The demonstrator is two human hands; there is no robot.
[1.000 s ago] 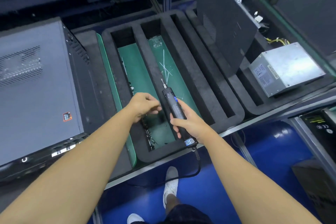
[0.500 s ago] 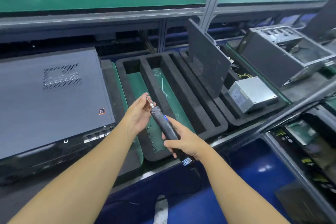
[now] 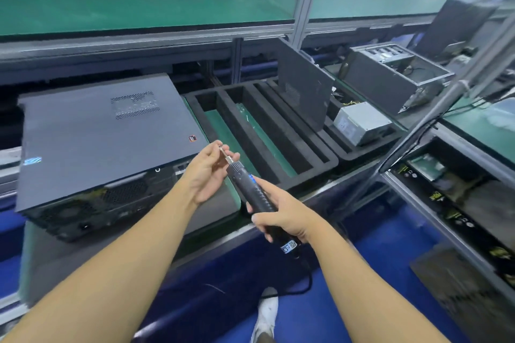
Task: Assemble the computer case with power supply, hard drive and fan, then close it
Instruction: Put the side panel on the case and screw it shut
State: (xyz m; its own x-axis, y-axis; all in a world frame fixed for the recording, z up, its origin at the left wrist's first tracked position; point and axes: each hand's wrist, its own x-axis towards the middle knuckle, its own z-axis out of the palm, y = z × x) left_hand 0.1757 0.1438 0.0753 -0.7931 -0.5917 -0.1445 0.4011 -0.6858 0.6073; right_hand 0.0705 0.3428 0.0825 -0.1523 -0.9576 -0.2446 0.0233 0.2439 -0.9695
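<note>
The right hand point(image 3: 284, 214) wraps around the black ribbed screwdriver point(image 3: 252, 192). The left hand point(image 3: 209, 172) pinches its thin metal tip. Both hands are near the right corner of the flat, dark computer case point(image 3: 97, 142) on the desk point(image 3: 50, 264). Right of the case sit a black foam tray point(image 3: 281, 145) and a shiny metal power box point(image 3: 362, 125).

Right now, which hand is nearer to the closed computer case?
Left. The left hand pinches the screwdriver bit just beside the computer case corner; the right hand grips the handle farther right.
</note>
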